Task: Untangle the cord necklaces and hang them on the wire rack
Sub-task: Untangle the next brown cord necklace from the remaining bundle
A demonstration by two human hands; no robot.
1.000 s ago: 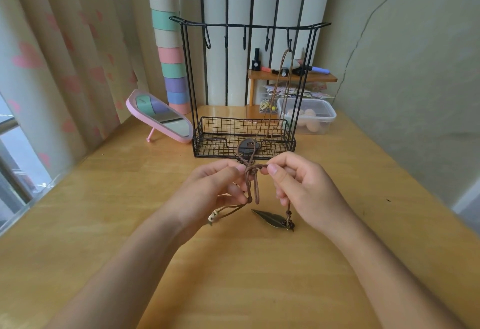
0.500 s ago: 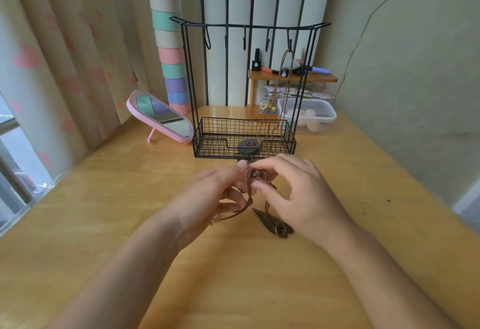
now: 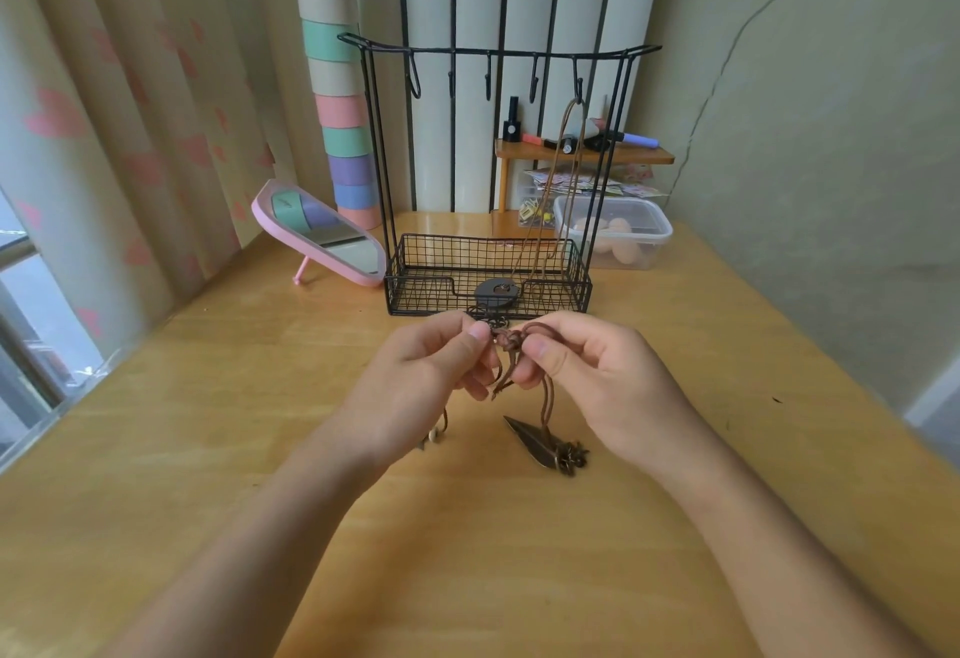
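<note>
two hands pinch the knotted cord necklaces (image 3: 508, 341) just above the bench (image 3: 260, 423), left hand (image 3: 426, 382) and right hand (image 3: 597, 377) each gripping a side so the tangle can be teased apart. the leaf pendant (image 3: 535, 442) rests below; one necklace (image 3: 560, 179) already hangs from the wire rack (image 3: 498, 52)

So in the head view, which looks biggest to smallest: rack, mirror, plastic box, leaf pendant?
1. Rack, clearly largest.
2. Mirror and box look about alike, so unranked.
3. Leaf pendant, smallest, though nearest the camera.
</note>
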